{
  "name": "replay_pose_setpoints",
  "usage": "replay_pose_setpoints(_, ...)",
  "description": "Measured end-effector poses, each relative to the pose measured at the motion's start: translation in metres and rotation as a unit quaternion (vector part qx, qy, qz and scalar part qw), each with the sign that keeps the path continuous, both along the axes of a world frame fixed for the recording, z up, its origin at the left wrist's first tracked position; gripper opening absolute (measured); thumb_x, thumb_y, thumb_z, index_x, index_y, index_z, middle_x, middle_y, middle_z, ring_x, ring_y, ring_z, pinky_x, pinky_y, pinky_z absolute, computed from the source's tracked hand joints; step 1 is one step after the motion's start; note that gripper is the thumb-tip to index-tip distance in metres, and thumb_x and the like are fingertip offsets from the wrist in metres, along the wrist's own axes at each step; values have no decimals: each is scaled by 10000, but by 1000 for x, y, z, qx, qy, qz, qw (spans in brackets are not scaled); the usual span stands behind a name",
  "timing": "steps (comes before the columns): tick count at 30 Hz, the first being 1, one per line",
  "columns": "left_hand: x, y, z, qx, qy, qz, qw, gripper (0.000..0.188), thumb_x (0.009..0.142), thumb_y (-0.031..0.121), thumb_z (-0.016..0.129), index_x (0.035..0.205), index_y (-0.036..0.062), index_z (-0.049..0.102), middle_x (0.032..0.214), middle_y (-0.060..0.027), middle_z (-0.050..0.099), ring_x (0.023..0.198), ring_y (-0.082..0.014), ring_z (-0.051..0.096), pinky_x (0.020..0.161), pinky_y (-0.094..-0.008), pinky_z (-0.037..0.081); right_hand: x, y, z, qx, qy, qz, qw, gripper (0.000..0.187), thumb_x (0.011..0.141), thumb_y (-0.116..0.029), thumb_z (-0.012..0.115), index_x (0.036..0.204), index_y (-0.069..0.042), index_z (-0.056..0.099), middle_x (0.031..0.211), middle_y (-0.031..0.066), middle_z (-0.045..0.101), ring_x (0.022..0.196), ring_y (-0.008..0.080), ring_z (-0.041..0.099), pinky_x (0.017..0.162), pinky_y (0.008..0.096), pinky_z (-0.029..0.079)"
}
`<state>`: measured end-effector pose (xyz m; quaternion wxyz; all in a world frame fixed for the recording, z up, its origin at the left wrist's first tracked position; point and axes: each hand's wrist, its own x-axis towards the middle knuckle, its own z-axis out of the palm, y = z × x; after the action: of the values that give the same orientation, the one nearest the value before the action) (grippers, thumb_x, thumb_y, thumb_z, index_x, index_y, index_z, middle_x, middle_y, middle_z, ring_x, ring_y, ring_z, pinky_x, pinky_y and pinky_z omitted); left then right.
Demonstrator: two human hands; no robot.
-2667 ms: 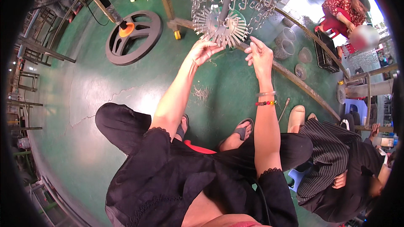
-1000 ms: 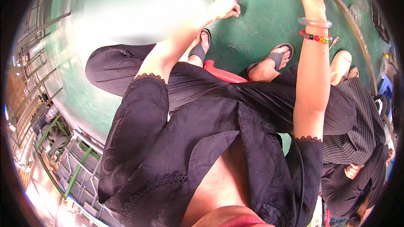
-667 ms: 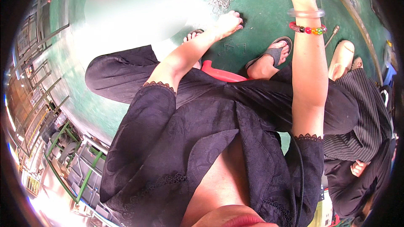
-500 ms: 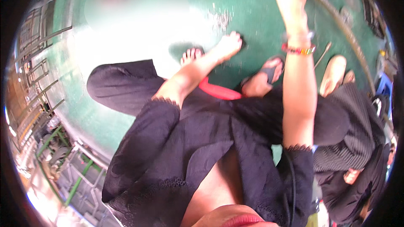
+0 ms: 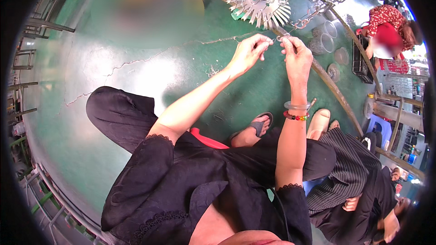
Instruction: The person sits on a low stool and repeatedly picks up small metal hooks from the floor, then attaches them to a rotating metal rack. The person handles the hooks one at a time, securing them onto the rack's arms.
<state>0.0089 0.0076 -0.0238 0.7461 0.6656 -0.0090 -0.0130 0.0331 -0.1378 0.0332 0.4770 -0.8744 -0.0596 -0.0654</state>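
Observation:
My left hand [image 5: 250, 53] is closed, thumb and forefinger pinched together. Whatever small thing lies at its fingertips is too tiny to make out. A short gap to its right, my right hand [image 5: 298, 59] pinches a small metal ring [image 5: 282, 37] at the lower end of a hanging chain. Steel chains [image 5: 313, 7] hang above and right of my hands. Just above my fingertips is a toothed silver metal wheel [image 5: 259, 2] on a grey shaft.
A rusty metal bar [image 5: 338, 93] runs diagonally right of my hands. Beyond it stand clear plastic tubs [image 5: 321, 43] and a black crate [image 5: 362, 59]. A person in striped trousers [image 5: 340, 168] sits close on my right; another person in red [image 5: 386, 29] is farther off.
The view has shifted, bringing the toothed wheel, chains and tubs into sight. My right hand, formerly at the top edge, now shows fully, close beside my left. The glare has faded.

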Motion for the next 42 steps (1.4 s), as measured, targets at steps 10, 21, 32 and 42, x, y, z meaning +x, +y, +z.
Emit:
replay_pose_setpoints(10,-3,2,19,47,-57,-50,996,177,923,155,549,1020,20,613,809,0,608,626,-66,534,627,-235,450,-11,-5,6,-59,-22,-4,998,161,837,-146,629,913,-11,671,781,138,655,695,240,637,667,329,479)
replay_pose_setpoints(21,4,1,7,42,-96,-83,991,204,921,199,560,1020,33,627,871,-9,632,689,-81,558,678,-259,462,-10,-1,46,-47,134,57,988,144,814,-59,648,911,37,693,726,79,688,562,88,612,487,220,495)
replay_pose_setpoints(32,20,28,-36,-279,123,-78,949,581,838,149,674,1332,-7,411,1262,-98,536,1143,-178,527,891,-343,489,17,14,50,-193,67,62,977,138,774,-101,668,770,36,684,597,124,652,558,150,661,552,284,507)
replay_pose_setpoints(42,71,50,-27,-383,122,-89,911,358,840,60,625,1168,-48,532,1119,-135,627,962,-179,626,860,-294,516,64,36,32,-190,49,42,980,124,738,-96,669,770,24,680,623,151,656,613,218,684,628,337,539)
